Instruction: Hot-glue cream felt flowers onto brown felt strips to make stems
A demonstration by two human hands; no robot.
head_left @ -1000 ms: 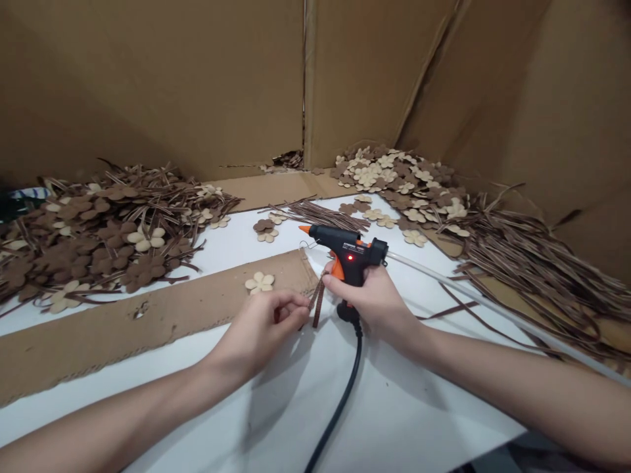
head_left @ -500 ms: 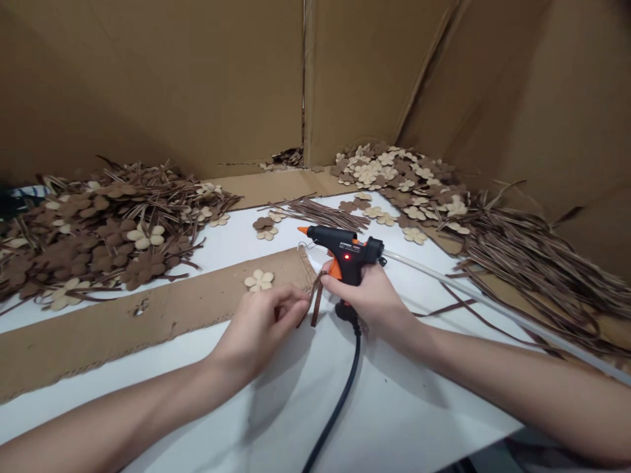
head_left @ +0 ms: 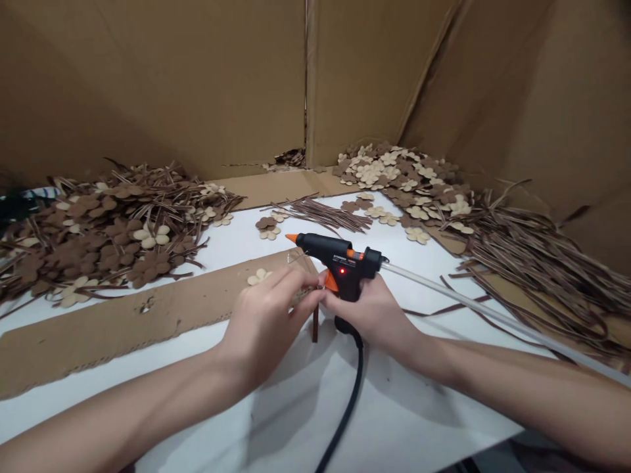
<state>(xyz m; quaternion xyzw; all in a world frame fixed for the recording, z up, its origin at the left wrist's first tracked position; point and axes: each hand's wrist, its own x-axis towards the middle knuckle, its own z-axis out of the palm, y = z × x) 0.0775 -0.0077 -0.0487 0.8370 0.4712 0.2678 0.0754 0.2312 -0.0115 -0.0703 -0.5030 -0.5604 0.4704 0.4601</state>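
In my right hand [head_left: 377, 315] is a black and orange hot glue gun [head_left: 328, 248]. Its orange nozzle points left, a red light glows on its side, and a clear glue stick [head_left: 444, 282] runs out of its back. My left hand [head_left: 269, 322] is closed in a pinch by the trigger, against the right fingertips. Between the fingers of both hands is a narrow brown strip [head_left: 315, 325], one end hanging down. The exact grip is partly hidden. Behind the left knuckles a cream flower cutout [head_left: 257, 277] lies on a long cardboard piece [head_left: 113, 328].
Brown and cream flowers with stems are heaped at the left [head_left: 113, 236]. Loose flower cutouts [head_left: 394, 174] and long brown strips [head_left: 542, 263] pile up at the right. Short strips [head_left: 330, 213] lie mid-table. Cardboard walls [head_left: 197, 85] enclose the back. The black cord [head_left: 345, 414] trails toward me.
My left hand has moved up and right to meet the right fingertips at the strip. The glue gun has shifted slightly left and down, and the left hand now partly covers the cream flower.
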